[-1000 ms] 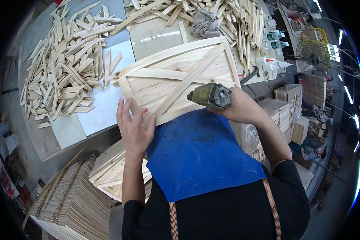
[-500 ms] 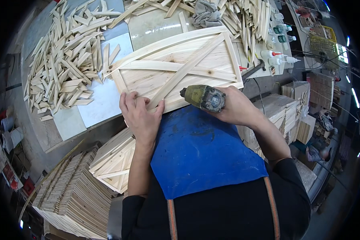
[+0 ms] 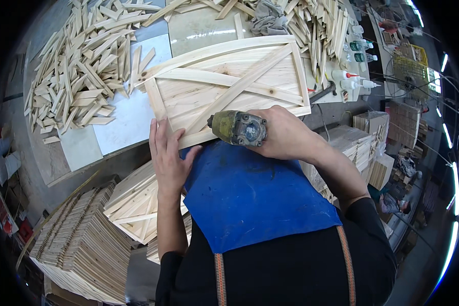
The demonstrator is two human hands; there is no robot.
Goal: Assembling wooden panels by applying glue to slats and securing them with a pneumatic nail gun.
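Observation:
A pale wooden panel point(image 3: 196, 101) with a curved far edge, border strips and crossed slats lies on the table in front of me. My left hand point(image 3: 169, 158) is at its near left corner, fingers stretched out and thumb spread apart, the fingertips touching the wood. My right hand point(image 3: 285, 133) is closed around a worn olive and grey nail gun point(image 3: 238, 128). Its body hangs over the panel's near edge, nose pointing left; whether the nose touches the wood I cannot tell. The grip is hidden under the gun's head and my fingers.
Loose wooden strips point(image 3: 81, 76) are heaped at the left, with another pile point(image 3: 324, 30) at the far right beside a grey cloth point(image 3: 268, 19). Glue bottles point(image 3: 344, 75) and a hammer point(image 3: 325, 91) lie at the right edge. Stacked panels point(image 3: 81, 245) stand below left.
The nail gun has moved left along the panel's near edge in my right hand. My left hand has slid slightly left and down off the diagonal slat, its fingers straighter.

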